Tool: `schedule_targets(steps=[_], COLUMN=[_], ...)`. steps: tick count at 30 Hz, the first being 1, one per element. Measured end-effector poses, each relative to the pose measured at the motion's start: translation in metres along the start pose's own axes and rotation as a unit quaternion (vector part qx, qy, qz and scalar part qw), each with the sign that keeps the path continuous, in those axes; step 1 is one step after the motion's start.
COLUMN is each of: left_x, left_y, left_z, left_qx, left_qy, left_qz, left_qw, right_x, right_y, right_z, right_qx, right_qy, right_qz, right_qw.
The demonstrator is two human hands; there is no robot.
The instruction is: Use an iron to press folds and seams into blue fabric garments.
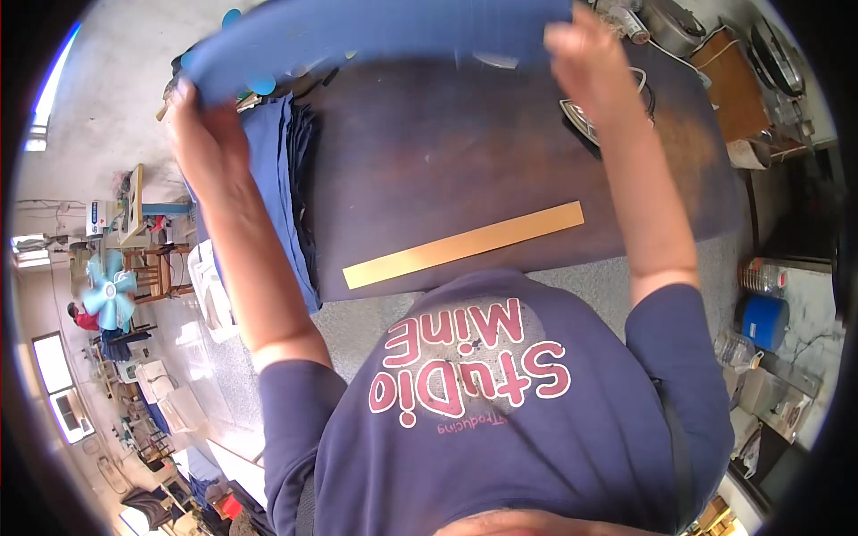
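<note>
A blue cloth strip is stretched between my hands above the far side of the dark-covered table, blurred by motion. My left hand grips its left end. At the other end, my right hand pinches the cloth near the top of the view. A flat yellowish strip, perhaps a ruler or template, lies slantwise near the table's front edge. Below my left forearm is a stack of blue cloth pieces along the table's left side.
A clothes iron rests behind my right forearm, partly hidden. Its cord and a metal pot are at the back right. A blue fan stands off to the left, with a person in red beyond it.
</note>
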State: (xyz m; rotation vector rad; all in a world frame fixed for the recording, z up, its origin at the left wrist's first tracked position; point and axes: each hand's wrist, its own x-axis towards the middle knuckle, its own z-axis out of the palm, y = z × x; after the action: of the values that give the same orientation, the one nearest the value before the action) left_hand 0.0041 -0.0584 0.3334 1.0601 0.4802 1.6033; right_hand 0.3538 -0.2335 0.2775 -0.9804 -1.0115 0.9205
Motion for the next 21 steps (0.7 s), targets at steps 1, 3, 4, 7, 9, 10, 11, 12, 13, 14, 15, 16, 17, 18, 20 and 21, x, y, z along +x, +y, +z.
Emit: schedule_targets(steps=[1,3,4,7,9,10,11,12,13,14,15,16,17,18,20,21], left_x=[-0.032,-0.095,-0.117,-0.188,-0.228,-0.243,-0.253,-0.257,-0.259,-0.261,-0.262,-0.263,-0.259,-0.258,-0.259,-0.258], left_y=[-0.011,-0.049,-0.077,-0.155,-0.2,-0.211,-0.217,-0.22,-0.22,-0.22,-0.22,-0.219,-0.219,-0.217,-0.215,-0.215], left_z=[-0.017,-0.038,-0.075,-0.118,-0.155,-0.166,-0.173,-0.17,-0.17,-0.171,-0.171,-0.17,-0.17,-0.176,-0.171,-0.171], left_qx=[0.022,0.087,0.094,0.132,0.13,0.154,0.177,0.183,0.184,0.199,0.213,0.238,0.237,0.263,0.299,0.296], left_qy=[0.01,0.092,0.137,0.164,0.184,0.169,0.15,0.162,0.159,0.137,0.117,0.089,0.086,0.045,-0.004,-0.006], left_qz=[-0.04,-0.092,-0.154,-0.257,-0.343,-0.381,-0.417,-0.441,-0.447,-0.479,-0.512,-0.518,-0.525,-0.535,-0.549,-0.554], left_qw=[0.999,0.988,0.974,0.943,0.912,0.896,0.878,0.864,0.861,0.844,0.824,0.817,0.813,0.802,0.781,0.778], right_x=[-0.022,-0.051,-0.062,-0.09,-0.102,-0.109,-0.114,-0.118,-0.122,-0.126,-0.128,-0.132,-0.133,-0.133,-0.139,-0.14], right_y=[0.006,0.056,0.086,0.168,0.207,0.223,0.237,0.24,0.241,0.242,0.245,0.246,0.246,0.246,0.249,0.251], right_z=[0.018,-0.002,-0.01,-0.038,-0.051,-0.058,-0.063,-0.065,-0.068,-0.07,-0.071,-0.073,-0.075,-0.071,-0.073,-0.072], right_qx=[0.098,0.122,0.127,0.111,0.066,0.066,0.001,-0.062,-0.06,-0.111,-0.162,-0.175,-0.175,-0.218,-0.261,-0.282], right_qy=[-0.072,-0.039,-0.026,0.009,0.026,0.026,0.028,0.037,0.042,0.04,0.036,0.042,0.048,0.056,0.073,0.08], right_qz=[-0.027,0.108,0.169,0.362,0.438,0.447,0.482,0.512,0.515,0.519,0.524,0.516,0.523,0.518,0.517,0.486], right_qw=[0.992,0.986,0.977,0.926,0.896,0.892,0.876,0.856,0.854,0.847,0.836,0.837,0.833,0.826,0.812,0.823])
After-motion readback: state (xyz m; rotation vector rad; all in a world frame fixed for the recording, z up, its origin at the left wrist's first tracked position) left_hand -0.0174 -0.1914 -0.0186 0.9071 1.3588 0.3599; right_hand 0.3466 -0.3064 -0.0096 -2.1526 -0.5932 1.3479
